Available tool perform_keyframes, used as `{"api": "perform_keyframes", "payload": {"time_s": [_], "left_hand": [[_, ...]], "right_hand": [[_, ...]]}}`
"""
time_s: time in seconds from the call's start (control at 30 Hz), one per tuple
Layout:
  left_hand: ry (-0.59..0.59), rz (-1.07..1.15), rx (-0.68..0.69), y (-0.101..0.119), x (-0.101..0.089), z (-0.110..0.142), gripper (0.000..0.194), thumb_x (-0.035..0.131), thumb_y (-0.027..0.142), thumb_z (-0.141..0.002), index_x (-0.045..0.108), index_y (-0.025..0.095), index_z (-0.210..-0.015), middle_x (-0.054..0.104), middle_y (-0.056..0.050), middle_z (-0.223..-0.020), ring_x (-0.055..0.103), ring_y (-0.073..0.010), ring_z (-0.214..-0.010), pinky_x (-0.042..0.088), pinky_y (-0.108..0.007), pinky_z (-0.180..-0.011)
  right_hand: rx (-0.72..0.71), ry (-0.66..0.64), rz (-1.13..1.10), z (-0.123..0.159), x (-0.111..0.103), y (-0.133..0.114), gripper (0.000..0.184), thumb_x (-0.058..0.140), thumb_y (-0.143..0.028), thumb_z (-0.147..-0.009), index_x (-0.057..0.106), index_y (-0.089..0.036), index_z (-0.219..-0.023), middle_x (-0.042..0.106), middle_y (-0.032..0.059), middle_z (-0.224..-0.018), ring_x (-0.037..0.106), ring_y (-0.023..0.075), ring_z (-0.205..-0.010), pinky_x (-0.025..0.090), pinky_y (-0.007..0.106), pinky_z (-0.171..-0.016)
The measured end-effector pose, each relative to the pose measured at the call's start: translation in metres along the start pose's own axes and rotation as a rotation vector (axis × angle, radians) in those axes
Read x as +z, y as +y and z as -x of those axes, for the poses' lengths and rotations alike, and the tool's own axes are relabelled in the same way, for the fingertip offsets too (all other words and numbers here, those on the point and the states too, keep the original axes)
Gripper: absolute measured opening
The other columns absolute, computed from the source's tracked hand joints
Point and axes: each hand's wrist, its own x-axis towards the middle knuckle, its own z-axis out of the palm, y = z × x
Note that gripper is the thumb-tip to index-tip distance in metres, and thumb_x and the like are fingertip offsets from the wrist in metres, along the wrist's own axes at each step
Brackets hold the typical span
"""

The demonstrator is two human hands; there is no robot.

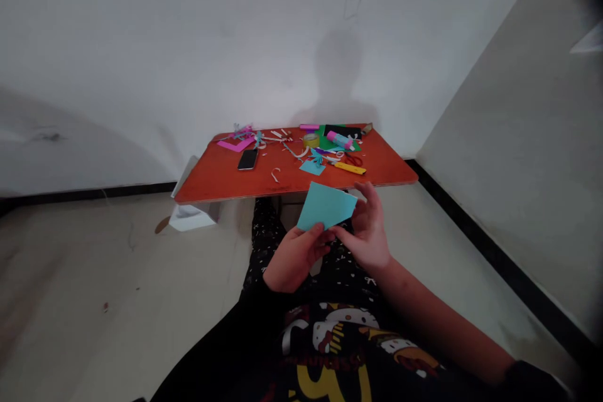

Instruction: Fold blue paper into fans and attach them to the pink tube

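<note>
A light-blue sheet of paper (326,207), with a slanted edge at its lower right, is held above my lap, in front of the table edge. My left hand (299,255) pinches its lower edge, thumb on top and fingers underneath. At the paper's right side is my right hand (370,232), its thumb by the lower edge and its curled fingers at the right corner. Part of those fingers is hidden behind the paper. Beyond it, on the table, lie a smaller light-blue paper piece (312,168) and a blue fringed paper shape (318,156).
The red table (226,179) holds a phone (247,159), a yellow utility knife (349,168), scissors (353,159), a tape roll (311,140), a glue stick (340,139), pink paper (235,145) and several paper scraps. A white box (192,218) stands on the floor at left.
</note>
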Motion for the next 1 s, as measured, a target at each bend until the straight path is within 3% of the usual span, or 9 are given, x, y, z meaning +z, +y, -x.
{"api": "perform_keyframes", "payload": {"time_s": [0.1,0.2,0.33,0.43,0.53,0.63,0.73,0.9,1.0], "left_hand": [[-0.008,-0.007,0.002,0.0,-0.003,-0.002,0.033,0.088,0.034,-0.074,0.073,0.013,-0.095,0.073,-0.007,-0.093,0.065,-0.014,-0.082,0.049,-0.024,-0.069],[-0.036,0.012,-0.05,0.001,-0.005,-0.001,0.033,0.088,0.028,-0.075,0.07,0.018,-0.101,0.071,-0.002,-0.091,0.063,-0.0115,-0.077,0.047,-0.022,-0.066],[-0.119,0.09,-0.207,0.004,-0.007,0.001,0.031,0.087,0.022,-0.075,0.065,0.02,-0.097,0.064,0.001,-0.083,0.059,-0.0088,-0.067,0.045,-0.02,-0.061],[-0.192,0.119,-0.297,0.007,-0.009,0.001,0.034,0.086,0.02,-0.076,0.064,0.019,-0.103,0.061,0.001,-0.082,0.055,-0.0067,-0.062,0.044,-0.019,-0.058],[-0.191,0.074,-0.318,0.007,-0.012,0.0,0.046,0.085,0.02,-0.077,0.063,0.021,-0.117,0.062,0.0,-0.083,0.054,-0.0058,-0.059,0.044,-0.018,-0.057],[-0.179,0.014,-0.317,0.008,-0.015,-0.003,0.054,0.085,0.022,-0.078,0.06,0.024,-0.126,0.064,0.0,-0.084,0.057,-0.0071,-0.06,0.044,-0.019,-0.057],[-0.158,0.006,-0.312,0.01,-0.015,-0.005,0.054,0.083,0.022,-0.079,0.06,0.025,-0.127,0.067,0.0,-0.087,0.059,-0.0079,-0.063,0.044,-0.02,-0.058],[-0.092,0.188,-0.272,0.01,-0.011,-0.002,0.028,0.07,0.039,-0.092,0.066,0.022,-0.114,0.072,-0.003,-0.097,0.062,-0.0098,-0.068,0.048,-0.023,-0.062],[-0.123,0.267,-0.28,0.005,-0.008,0.001,0.042,0.058,0.056,-0.096,0.07,0.017,-0.109,0.074,-0.008,-0.106,0.069,-0.0173,-0.088,0.052,-0.03,-0.077]], "right_hand": [[0.155,-0.03,-0.281,0.0,0.002,0.004,0.055,0.068,-0.036,-0.092,0.046,-0.027,-0.142,0.064,0.0128,-0.125,0.068,0.0249,-0.101,0.061,0.04,-0.083],[0.204,-0.205,-0.267,-0.001,-0.003,0.006,0.024,0.068,-0.04,-0.092,0.069,-0.023,-0.108,0.073,0.0071,-0.101,0.069,0.0233,-0.089,0.059,0.039,-0.082],[0.175,-0.303,-0.216,-0.004,-0.013,0.007,0.028,0.073,-0.048,-0.087,0.07,-0.023,-0.099,0.071,0.006,-0.097,0.067,0.0225,-0.086,0.059,0.037,-0.077],[0.133,-0.237,-0.212,-0.01,-0.022,0.005,0.053,0.078,-0.054,-0.082,0.061,-0.026,-0.123,0.066,0.0084,-0.112,0.067,0.0231,-0.091,0.06,0.037,-0.075],[-0.048,-0.115,0.005,-0.019,-0.038,-0.003,0.083,0.083,-0.053,-0.078,0.044,-0.029,-0.148,0.052,0.015,-0.142,0.059,0.0311,-0.121,0.055,0.049,-0.098],[-0.292,-0.325,0.352,-0.027,-0.054,-0.018,0.05,0.076,-0.041,-0.088,0.06,-0.035,-0.135,0.06,0.009,-0.14,0.048,0.0344,-0.137,0.038,0.058,-0.115],[-0.409,-0.499,0.478,-0.032,-0.06,-0.032,0.018,0.064,-0.032,-0.098,0.072,-0.035,-0.114,0.075,0.0021,-0.111,0.058,0.0279,-0.12,0.037,0.055,-0.113],[-0.267,-0.304,0.353,-0.029,-0.048,-0.028,0.015,0.064,-0.029,-0.098,0.078,-0.028,-0.103,0.076,0.0054,-0.096,0.063,0.023,-0.095,0.05,0.045,-0.091],[-0.18,-0.165,0.211,-0.023,-0.037,-0.018,0.016,0.064,-0.027,-0.097,0.079,-0.026,-0.101,0.073,0.0057,-0.092,0.065,0.0198,-0.086,0.053,0.039,-0.081]]}}
